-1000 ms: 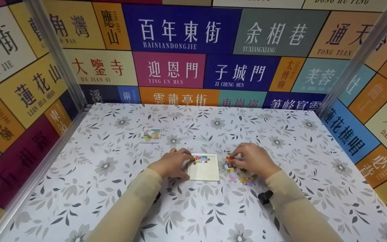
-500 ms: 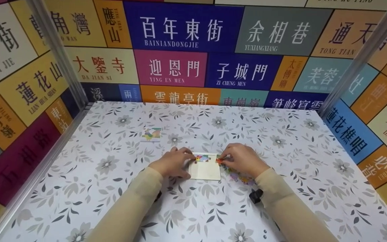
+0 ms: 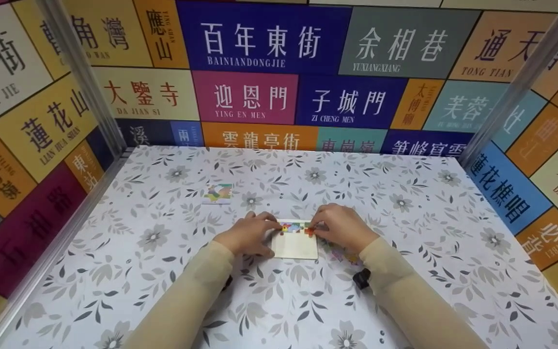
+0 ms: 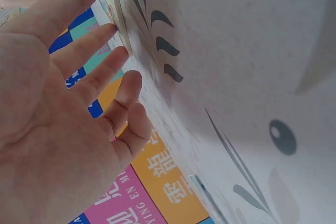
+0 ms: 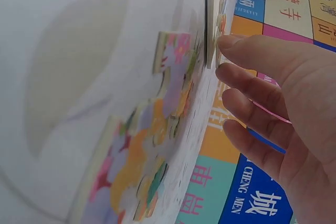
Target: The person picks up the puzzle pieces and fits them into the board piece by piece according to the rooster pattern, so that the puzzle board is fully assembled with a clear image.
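A shallow pale puzzle tray (image 3: 296,247) lies on the table between my hands. Several colourful joined pieces (image 3: 291,227) fill part of its far side. My left hand (image 3: 247,235) rests along the tray's left edge with thumb and fingers spread; the left wrist view shows fingertips at the rim. At the far right corner, my right hand (image 3: 343,227) pinches an orange-red and green puzzle piece (image 3: 309,232) over the tray. The thumb (image 5: 231,42) is right at the tray's edge in the right wrist view. Loose puzzle pieces (image 5: 139,156) lie just right of the tray, partly hidden under my right hand.
A small square picture (image 3: 217,194) lies farther back on the left. The table cloth (image 3: 162,291) is white with grey leaves and flowers. Panels with large lettering (image 3: 245,97) enclose the back and sides, with clear posts (image 3: 90,87) at the corners.
My right hand has moved left from the loose pieces to the tray's far right corner, carrying the orange-red puzzle piece. The left hand has stayed at the tray's left edge.
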Tool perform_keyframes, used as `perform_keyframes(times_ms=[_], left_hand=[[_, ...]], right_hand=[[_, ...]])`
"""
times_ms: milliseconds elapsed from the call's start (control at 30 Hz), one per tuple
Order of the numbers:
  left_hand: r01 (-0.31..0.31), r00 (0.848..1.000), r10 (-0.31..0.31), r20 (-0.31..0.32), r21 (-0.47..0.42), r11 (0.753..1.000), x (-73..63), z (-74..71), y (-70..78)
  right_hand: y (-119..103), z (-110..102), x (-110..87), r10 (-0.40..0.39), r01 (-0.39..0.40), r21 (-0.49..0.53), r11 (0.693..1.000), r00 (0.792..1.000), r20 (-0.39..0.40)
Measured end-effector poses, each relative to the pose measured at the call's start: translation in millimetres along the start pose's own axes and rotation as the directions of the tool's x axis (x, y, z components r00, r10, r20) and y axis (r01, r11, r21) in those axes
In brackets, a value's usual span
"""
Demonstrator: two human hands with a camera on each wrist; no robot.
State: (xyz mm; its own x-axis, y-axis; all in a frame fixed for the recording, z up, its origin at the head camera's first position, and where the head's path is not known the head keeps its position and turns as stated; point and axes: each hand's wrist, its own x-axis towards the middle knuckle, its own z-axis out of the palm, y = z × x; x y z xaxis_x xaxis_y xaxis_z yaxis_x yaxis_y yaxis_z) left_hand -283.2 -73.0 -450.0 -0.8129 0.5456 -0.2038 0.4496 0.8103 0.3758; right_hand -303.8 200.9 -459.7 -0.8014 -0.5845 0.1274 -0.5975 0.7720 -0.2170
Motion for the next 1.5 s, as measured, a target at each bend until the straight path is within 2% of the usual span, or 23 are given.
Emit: perform_keyframes(times_ms=[333, 533, 767, 1100, 1333, 1500], left_hand=[[0.035, 0.999, -0.035, 0.022, -0.001, 0.999, 2.0, -0.2, 1.1], [0.032, 0.999, -0.032, 0.024, -0.007, 0.999, 1.5, -0.7, 2.2], [0.062, 0.997, -0.062, 0.039, -0.008, 0.998, 1.2, -0.5, 2.6], [0.013, 1.0, -0.013, -0.005, 0.036, 0.999, -0.3, 0.7, 1.8], [0.033, 0.999, -0.034, 0.003, 0.046, 0.998, 0.8, 1.4, 2.8], [0.02, 1.0, -0.02, 0.007, 0.068, 0.998, 2.8, 2.2, 1.7]], right_hand=[[-4.0, 1.9, 6.0, -0.027, 0.027, -0.008, 1.0, 1.0, 0.012], [-5.0, 3.5, 7.5, -0.017, 0.017, -0.01, 1.0, 1.0, 0.021], [-7.3, 5.2, 8.2, -0.004, 0.005, -0.006, 1.0, 1.0, 0.031], [-8.2, 5.1, 10.0, 0.023, -0.023, 0.021, 1.0, 0.999, 0.038], [-9.0, 7.3, 10.1, 0.035, -0.036, 0.019, 0.999, 0.999, 0.026], [-9.5, 7.0, 11.5, 0.064, -0.065, 0.034, 0.997, 0.997, 0.053]])
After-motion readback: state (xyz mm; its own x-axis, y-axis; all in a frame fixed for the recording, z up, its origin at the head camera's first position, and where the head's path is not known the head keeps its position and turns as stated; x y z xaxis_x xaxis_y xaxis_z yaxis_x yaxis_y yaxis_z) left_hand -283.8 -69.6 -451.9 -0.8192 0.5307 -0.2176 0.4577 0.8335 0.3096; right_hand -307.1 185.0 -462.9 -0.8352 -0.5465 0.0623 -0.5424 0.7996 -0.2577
